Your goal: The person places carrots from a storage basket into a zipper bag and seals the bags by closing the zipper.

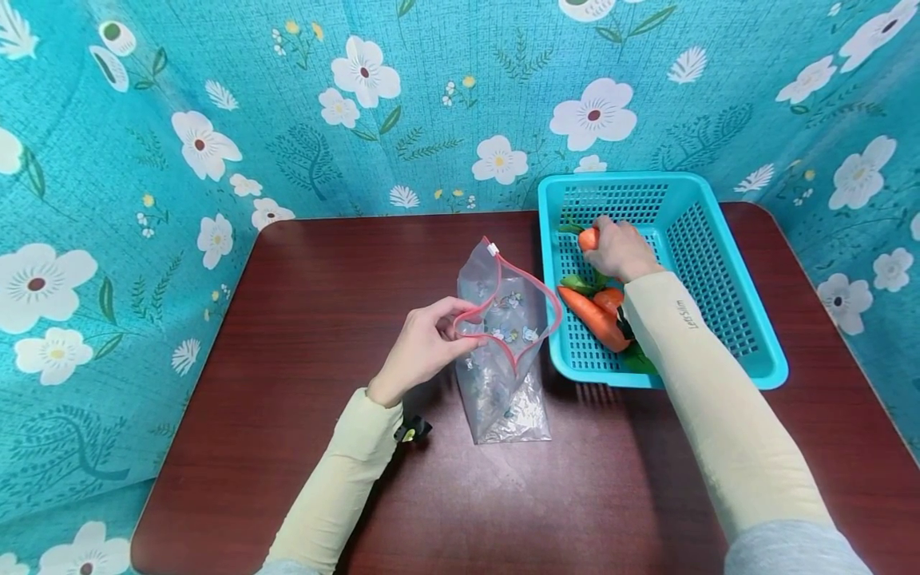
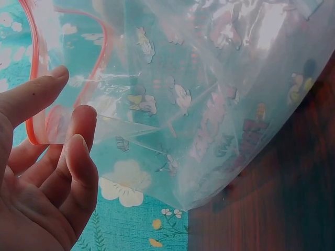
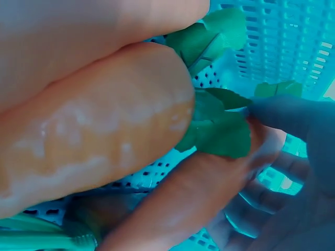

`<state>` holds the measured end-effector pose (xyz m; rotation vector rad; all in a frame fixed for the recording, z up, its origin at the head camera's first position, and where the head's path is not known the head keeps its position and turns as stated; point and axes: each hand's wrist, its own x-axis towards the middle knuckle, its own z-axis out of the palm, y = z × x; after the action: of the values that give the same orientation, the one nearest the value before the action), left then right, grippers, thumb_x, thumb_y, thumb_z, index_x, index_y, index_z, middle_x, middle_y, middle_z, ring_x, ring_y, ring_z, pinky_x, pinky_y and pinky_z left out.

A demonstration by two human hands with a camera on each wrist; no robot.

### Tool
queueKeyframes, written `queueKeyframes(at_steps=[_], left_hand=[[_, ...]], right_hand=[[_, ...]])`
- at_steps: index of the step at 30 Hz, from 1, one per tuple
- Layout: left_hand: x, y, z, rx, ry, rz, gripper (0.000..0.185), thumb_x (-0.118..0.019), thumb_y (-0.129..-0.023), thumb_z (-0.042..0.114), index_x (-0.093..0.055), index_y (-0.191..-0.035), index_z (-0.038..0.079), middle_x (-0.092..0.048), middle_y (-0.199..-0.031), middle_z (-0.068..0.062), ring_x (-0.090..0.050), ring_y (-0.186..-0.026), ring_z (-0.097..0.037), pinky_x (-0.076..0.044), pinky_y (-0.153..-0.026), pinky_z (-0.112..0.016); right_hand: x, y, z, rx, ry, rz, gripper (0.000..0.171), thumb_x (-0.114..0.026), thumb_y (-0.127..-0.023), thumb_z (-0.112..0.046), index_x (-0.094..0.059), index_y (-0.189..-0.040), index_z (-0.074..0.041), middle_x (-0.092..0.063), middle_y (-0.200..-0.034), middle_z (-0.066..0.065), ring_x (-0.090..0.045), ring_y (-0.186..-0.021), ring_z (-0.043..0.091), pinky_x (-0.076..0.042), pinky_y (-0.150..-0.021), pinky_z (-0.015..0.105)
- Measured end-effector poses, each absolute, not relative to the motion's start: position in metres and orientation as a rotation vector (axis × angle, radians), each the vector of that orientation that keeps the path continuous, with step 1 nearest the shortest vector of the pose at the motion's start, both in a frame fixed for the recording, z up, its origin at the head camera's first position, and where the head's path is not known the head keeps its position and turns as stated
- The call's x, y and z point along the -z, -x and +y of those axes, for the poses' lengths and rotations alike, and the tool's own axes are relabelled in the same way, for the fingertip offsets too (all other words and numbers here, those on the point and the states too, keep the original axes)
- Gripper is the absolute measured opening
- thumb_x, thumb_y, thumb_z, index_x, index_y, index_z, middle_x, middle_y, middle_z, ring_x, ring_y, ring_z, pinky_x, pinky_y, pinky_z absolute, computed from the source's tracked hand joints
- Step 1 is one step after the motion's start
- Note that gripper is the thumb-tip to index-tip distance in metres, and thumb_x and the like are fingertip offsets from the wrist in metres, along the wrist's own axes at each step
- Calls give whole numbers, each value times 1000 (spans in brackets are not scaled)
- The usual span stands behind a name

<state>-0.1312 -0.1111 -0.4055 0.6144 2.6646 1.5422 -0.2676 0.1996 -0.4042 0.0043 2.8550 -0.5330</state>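
A clear slider zip bag (image 1: 503, 407) with a red zip edge and small cartoon prints lies on the table, its mouth spread wide. My left hand (image 1: 427, 339) holds the near-left part of that rim; in the left wrist view the thumb (image 2: 49, 86) lies over the red edge. My right hand (image 1: 624, 247) reaches into a blue plastic basket (image 1: 740, 295) and grips a leafy-topped orange carrot (image 3: 193, 188). Another carrot (image 1: 596, 319) rests lower in the basket, beside a rounder orange piece (image 1: 609, 300). The hand and sleeve hide part of the contents.
The dark red-brown table (image 1: 309, 319) ends against a turquoise flowered cloth (image 1: 431, 104) at the back and sides. Perforated walls surround the basket, which stands just right of the bag. Green leaves (image 1: 640, 361) lie near the basket's front wall.
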Motion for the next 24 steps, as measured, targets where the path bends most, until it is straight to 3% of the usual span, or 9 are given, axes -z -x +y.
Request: queueKeyframes(at_steps=[8,24], left_hand=[[407,132,-111,-1539,-633,2683,40,-84,-73,11,-69,-110,12,-63,-71,-1,-54,-60,-13,-46,-54,-23],[407,131,-112,-1549,-609,2660,41,-84,-73,9,-68,-111,12,-63,-72,-2,-53,-60,-14,-45,-53,-23]], right_hand=[[400,265,200,544,22,2890,53,-57,-92,-19,-36,-137,1,-45,-119,29,-44,-101,40,-42,-84,55],[387,262,206,698,25,2881,61,-56,-95,-24,-30,-146,-1,-41,-130,33,-44,-105,43,-43,-83,54]])
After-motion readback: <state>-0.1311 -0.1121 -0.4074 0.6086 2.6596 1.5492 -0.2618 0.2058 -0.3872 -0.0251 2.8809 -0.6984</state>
